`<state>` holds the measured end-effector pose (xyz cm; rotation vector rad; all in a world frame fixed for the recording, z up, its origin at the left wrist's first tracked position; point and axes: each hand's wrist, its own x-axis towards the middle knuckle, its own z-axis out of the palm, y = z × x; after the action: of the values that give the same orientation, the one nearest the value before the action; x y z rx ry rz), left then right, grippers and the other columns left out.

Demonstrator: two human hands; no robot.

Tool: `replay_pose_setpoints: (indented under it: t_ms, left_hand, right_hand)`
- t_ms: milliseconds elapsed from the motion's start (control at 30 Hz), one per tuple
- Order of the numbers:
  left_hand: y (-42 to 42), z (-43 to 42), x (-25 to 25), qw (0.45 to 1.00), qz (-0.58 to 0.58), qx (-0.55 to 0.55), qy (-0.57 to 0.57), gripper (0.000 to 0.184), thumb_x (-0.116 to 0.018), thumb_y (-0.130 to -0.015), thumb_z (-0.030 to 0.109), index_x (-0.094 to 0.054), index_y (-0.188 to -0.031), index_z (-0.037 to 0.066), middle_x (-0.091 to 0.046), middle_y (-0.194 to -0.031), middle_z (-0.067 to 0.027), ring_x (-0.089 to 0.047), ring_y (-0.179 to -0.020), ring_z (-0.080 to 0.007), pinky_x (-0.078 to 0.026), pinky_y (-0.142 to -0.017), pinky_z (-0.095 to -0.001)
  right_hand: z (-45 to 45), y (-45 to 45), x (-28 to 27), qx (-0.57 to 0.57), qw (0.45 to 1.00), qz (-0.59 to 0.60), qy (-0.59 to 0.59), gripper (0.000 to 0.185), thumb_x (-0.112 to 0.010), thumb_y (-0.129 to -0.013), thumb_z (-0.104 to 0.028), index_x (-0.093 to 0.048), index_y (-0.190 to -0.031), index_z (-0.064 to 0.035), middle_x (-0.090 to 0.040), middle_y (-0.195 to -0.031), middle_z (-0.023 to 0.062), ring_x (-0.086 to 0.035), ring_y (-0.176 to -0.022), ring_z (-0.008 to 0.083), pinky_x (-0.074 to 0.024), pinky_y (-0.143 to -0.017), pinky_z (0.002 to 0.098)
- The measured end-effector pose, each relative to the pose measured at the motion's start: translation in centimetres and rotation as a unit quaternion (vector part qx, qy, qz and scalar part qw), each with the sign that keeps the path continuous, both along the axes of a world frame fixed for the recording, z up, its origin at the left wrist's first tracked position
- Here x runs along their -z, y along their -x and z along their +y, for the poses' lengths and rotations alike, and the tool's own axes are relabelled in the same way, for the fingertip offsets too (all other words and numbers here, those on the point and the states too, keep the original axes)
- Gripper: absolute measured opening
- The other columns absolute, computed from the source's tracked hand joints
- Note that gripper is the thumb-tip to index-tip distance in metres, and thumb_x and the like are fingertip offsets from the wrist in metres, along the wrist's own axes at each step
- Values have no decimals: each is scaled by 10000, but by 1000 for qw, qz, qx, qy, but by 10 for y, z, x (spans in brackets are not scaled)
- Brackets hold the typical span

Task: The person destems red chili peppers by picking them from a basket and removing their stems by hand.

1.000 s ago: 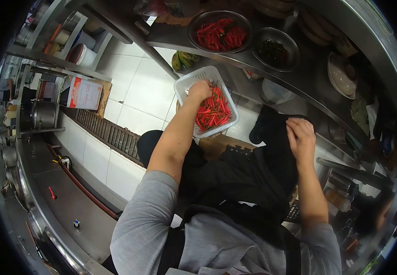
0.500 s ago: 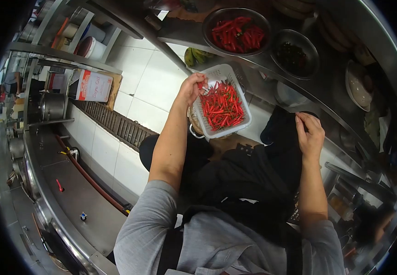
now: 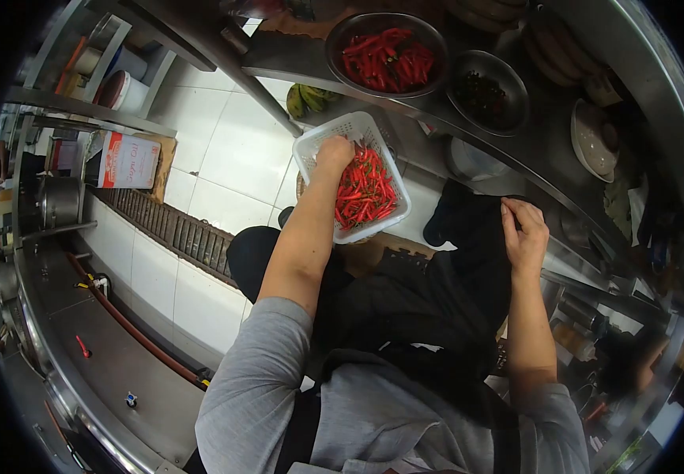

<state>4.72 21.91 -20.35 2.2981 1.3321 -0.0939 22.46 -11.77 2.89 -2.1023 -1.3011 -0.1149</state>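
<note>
Right hand [image 3: 525,231] is over the black-clad right leg [image 3: 474,217], fingers loosely curled, thumb close to them; we can't tell if anything small is pinched. Left hand [image 3: 335,152] reaches over the basket's left edge, near its far left corner. Its fingers point down and are hidden, so we can't call grip or opening.

We read the step as a reach in among the chillies. From here, a clean move calls for a light grip, fingers free of neighbouring stems, and clearance over the rim.

Red chillies [image 3: 367,197] are in the white perforated basket [image 3: 350,126], past our knees. They're slim, glossy, heaped loose at all angles, green stems mixed in, massed toward the near and right edges.

Beyond, on the metal shelf [image 3: 549,122]: a steel bowl [image 3: 353,77] of larger-looking red chillies by the front edge, a second bowl [image 3: 513,109] with dark green and red bits to its right. Green bananas [image 3: 309,99] lie past the basket's far edge. Farther off to the left, we see a red-and-white tin [image 3: 128,161] beside the floor grate [image 3: 169,230].
</note>
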Motion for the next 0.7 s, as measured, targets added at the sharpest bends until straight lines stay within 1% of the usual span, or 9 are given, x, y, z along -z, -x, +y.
replay_pose_setpoints:
  t_ms: [133, 233, 300, 333, 400, 433, 467, 600, 700]
  left_hand:
    - [1, -6, -23, 1000, 17, -13, 21, 369, -558, -849, 303, -690, -939, -30, -649, -1026, -254, -635, -974, -382, -485, -896, -462]
    - [4, 0, -27, 995, 47, 14, 84, 363, -521, -836, 233, -674, -1053, -14, -628, -1123, -249, -598, -1080, -390, -460, -947, -469]
    - [13, 9, -29, 997, -33, -33, 57, 306, -602, -841, 281, -681, -922, -4, -691, -801, -174, -666, -684, -300, -526, -638, -396]
    - [18, 7, -39, 998, -29, -35, 52, 306, -602, -841, 281, -681, -922, -4, -691, -801, -174, -666, -684, -300, -526, -638, -396]
    - [28, -6, -71, 899, -231, -189, 321, 190, -613, -874, 237, -631, -877, 48, -611, -658, -57, -556, -506, -165, -423, -473, -270]
    - [31, -16, -89, 902, -227, -191, 314, 190, -613, -874, 237, -631, -877, 48, -611, -658, -57, -556, -506, -165, -423, -473, -270]
    - [32, -27, -107, 859, -283, -190, 382, 143, -602, -892, 208, -600, -863, 67, -572, -652, -28, -518, -499, -128, -377, -454, -237]
    - [36, -82, -147, 739, -407, -151, 514, 111, -585, -920, 162, -548, -876, 67, -571, -715, -24, -530, -539, -111, -355, -438, -214]
    - [37, -125, -169, 738, -435, -128, 500, 131, -583, -918, 188, -533, -904, 67, -591, -746, -40, -567, -604, -114, -377, -459, -213]
  right_hand:
    - [5, 2, 1, -5, 1000, -6, 1, 94, -672, -800, -34, -687, -891, -19, -690, -876, 100, -648, -840, 270, -485, -794, 349]
    - [9, 6, 0, -11, 1000, -5, -1, 89, -672, -801, -38, -688, -887, -22, -690, -877, 98, -646, -846, 270, -484, -800, 349]
    - [11, 8, 0, -16, 1000, 5, -7, 84, -672, -801, -42, -689, -882, -25, -691, -878, 97, -645, -850, 271, -482, -806, 350]
    - [12, 9, -1, -20, 1000, 4, 5, 91, -667, -810, -50, -690, -894, -22, -690, -877, 101, -649, -840, 267, -488, -792, 344]
    - [20, 13, -3, -28, 1000, 8, 10, 99, -662, -818, -57, -692, -905, -19, -689, -876, 105, -653, -831, 263, -494, -778, 339]
    - [27, 21, -7, -47, 993, 108, 9, 115, -656, -828, -68, -693, -923, -14, -688, -878, 113, -658, -815, 259, -501, -756, 333]
    - [35, 29, -8, -65, 976, 207, 7, 132, -650, -837, -79, -693, -941, -9, -687, -880, 121, -664, -800, 255, -508, -733, 327]
    - [67, 61, 29, -170, 934, 314, 19, 232, -661, -856, -185, -691, -993, -1, -691, -896, 163, -682, -761, 258, -524, -687, 326]
    - [73, 77, 62, -134, 862, 485, 65, 281, -645, -894, -215, -672, -1015, 38, -696, -801, 118, -657, -671, 162, -507, -635, 291]
